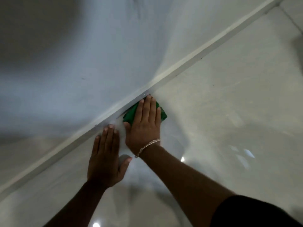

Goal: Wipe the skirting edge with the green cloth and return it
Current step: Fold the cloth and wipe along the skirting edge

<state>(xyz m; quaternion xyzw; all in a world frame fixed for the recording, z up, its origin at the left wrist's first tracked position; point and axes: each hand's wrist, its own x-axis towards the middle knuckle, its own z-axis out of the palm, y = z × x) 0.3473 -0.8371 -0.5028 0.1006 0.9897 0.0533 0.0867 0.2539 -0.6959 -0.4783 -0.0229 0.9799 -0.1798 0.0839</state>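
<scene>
Flat right hand is pressing cloth against skirting, fingers spread, not gripping; cloth risks bunching or sliding free.

The single head view looks steeply down, close over the skirting and floor.

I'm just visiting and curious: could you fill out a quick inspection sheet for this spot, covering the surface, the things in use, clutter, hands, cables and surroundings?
Surface: glossy pale floor, reflecting lights; a few small dark specks near the skirting.
Job's things: green cloth pressed flat on the floor against the white skirting edge.
Clutter: nothing seen.
Hands: right hand lies flat on the cloth, a bracelet at its wrist; left hand rests flat on the floor, empty, fingertips near the skirting.
Cables: nothing seen.
Surroundings: plain pale wall above the skirting, blurred.
</scene>
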